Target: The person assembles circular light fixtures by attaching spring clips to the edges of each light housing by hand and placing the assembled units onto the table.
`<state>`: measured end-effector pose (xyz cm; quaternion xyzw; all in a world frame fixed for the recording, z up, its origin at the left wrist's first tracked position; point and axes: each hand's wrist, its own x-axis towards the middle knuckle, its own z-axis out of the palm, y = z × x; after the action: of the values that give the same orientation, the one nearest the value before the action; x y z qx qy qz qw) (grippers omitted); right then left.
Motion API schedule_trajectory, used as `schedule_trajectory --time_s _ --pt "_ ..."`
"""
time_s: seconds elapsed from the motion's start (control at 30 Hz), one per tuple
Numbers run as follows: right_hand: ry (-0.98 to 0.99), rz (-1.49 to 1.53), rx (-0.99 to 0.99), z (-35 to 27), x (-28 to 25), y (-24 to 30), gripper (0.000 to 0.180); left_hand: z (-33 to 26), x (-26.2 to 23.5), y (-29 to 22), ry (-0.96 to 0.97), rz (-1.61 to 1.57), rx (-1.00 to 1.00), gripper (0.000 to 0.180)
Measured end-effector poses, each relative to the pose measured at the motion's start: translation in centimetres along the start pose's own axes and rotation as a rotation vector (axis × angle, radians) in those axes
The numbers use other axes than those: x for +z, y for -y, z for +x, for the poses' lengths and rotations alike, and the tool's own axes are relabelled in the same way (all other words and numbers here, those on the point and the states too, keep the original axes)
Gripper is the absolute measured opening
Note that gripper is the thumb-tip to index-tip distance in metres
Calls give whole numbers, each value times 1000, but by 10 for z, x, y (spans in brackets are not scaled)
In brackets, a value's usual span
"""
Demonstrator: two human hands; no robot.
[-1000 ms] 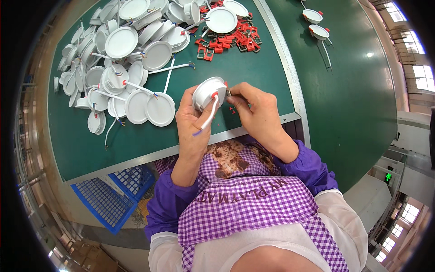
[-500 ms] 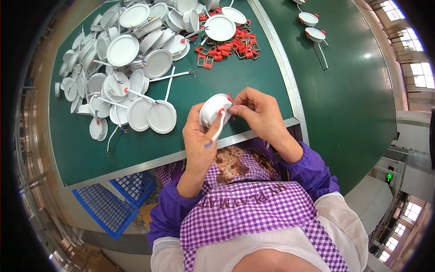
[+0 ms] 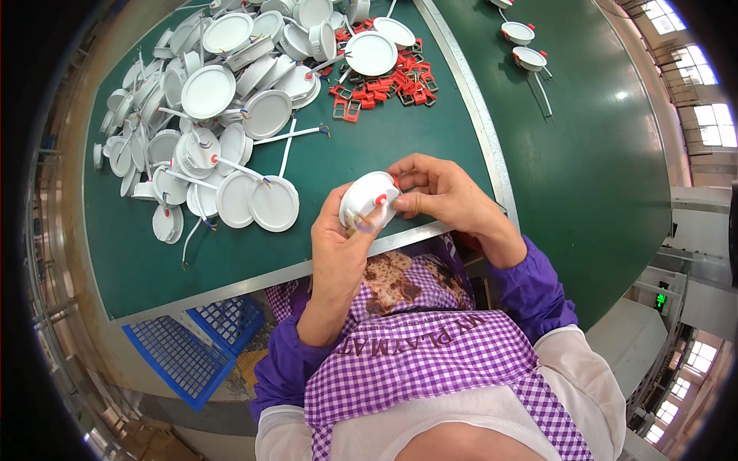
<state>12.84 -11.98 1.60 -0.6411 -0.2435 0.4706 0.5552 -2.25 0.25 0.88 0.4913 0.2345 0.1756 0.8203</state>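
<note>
A round white downlight (image 3: 369, 189) is tilted in front of me at the bench's near edge, with its back and red cable grommet showing. My left hand (image 3: 339, 237) is closed round its left side, the thumb by the short white cable. At the downlight's right rim, my right hand (image 3: 453, 198) pinches with curled fingers and thumb. A bit of a red spring clip (image 3: 397, 183) shows there between the fingers and the rim; the rest is hidden. How far the clip is seated I cannot tell.
Many white downlights (image 3: 208, 91) with loose cables are heaped at the left of the green bench (image 3: 400, 142). Beyond my hands lies a pile of red spring clips (image 3: 378, 94). A metal edge strip (image 3: 470, 96) divides off another green surface (image 3: 592, 154), bearing several downlights (image 3: 530, 58). Blue baskets (image 3: 181, 357) stand below left.
The downlight has turned slightly in my left hand and dipped a little. My right hand's fingers have closed in behind its rim, and less of the red clip shows.
</note>
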Motion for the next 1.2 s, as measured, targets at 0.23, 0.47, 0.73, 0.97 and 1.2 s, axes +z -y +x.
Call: schedule_trajectory --time_s 0.23,0.47,0.73,0.97,1.2 --pt "-279 -929 -562 66 -17 13 34 -1 -10 -12 -73 199 105 40" --pt "-290 -1387 -582 99 -2 16 13 -7 -17 -16 -36 -133 -13 34" --pt "-414 -1145 -644 73 -6 7 13 -4 -14 -18 -77 -194 -74 34" --pt "-138 -335 -204 39 -2 39 13 1 -18 -14 -76 -16 -122 38" --pt "-155 -639 -409 10 19 48 15 4 -12 -17 -112 182 -36 32"
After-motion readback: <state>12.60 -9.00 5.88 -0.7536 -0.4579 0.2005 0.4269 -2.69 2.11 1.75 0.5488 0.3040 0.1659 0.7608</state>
